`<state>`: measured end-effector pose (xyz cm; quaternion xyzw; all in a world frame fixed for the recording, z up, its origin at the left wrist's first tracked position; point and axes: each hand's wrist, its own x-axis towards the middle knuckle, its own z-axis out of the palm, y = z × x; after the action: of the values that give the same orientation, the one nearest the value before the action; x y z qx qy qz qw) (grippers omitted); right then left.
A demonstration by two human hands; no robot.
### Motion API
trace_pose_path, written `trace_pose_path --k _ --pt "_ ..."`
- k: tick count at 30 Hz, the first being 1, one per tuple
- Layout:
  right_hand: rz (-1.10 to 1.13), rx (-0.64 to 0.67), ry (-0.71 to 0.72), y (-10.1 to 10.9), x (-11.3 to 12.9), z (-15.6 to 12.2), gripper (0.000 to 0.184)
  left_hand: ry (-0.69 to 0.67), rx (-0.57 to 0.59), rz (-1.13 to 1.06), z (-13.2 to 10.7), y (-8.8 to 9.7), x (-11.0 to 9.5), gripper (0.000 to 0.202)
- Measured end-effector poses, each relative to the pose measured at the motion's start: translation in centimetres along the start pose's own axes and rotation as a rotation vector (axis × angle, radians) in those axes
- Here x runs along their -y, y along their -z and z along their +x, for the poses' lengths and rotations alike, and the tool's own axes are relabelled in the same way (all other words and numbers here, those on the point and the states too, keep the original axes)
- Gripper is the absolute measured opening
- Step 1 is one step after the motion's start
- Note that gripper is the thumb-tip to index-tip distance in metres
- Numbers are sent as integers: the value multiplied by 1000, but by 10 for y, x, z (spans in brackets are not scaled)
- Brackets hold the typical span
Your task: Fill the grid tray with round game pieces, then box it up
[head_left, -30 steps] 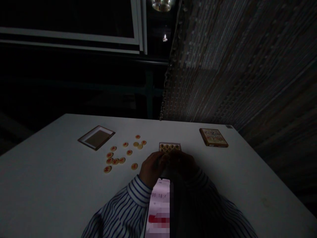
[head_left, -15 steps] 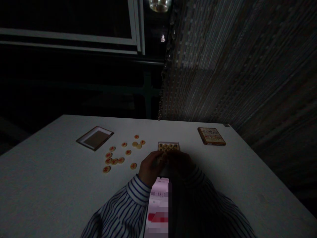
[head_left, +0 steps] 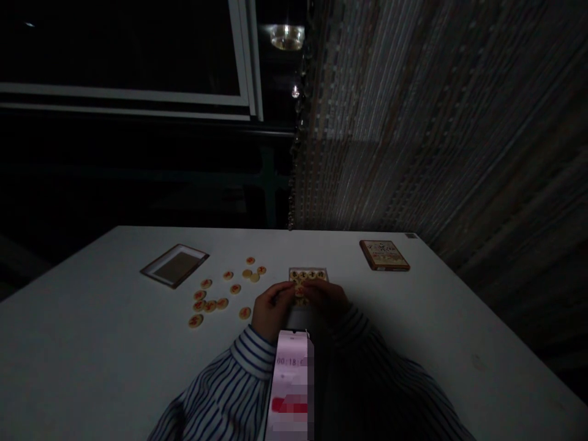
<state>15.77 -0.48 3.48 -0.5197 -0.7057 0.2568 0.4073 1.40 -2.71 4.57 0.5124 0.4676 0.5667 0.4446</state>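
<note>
— Grip status?
— Found left hand (head_left: pixel 271 309) and right hand (head_left: pixel 328 299) curled together at near edge of small tray (head_left: pixel 309 274). Too dark to tell whether pinching a disc or merely touching.
— Progress?
— Judged partly done: several discs seated in tray, about a dozen loose discs (head_left: pixel 222 302) lying on table (head_left: pixel 92 343) at nine o'clock of hands. Noted shallow lid (head_left: pixel 175 266) at ten o'clock, printed box (head_left: pixel 384 255) at two o'clock, both untouched.
</note>
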Motion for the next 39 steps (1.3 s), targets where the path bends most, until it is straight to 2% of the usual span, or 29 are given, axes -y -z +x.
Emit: trace_pose_path --k 7,21,31,39 --pt "-52 13 105 0 2 0 19 6 -13 10 -1 2 2 22" --pt "-111 45 182 0 9 -1 19 32 7 -17 0 4 6 22" --pt "-98 11 134 1 15 -4 20 114 -42 -69 1 4 4 23" --pt "-63 23 117 -1 12 -4 18 119 -91 -64 2 4 9 20"
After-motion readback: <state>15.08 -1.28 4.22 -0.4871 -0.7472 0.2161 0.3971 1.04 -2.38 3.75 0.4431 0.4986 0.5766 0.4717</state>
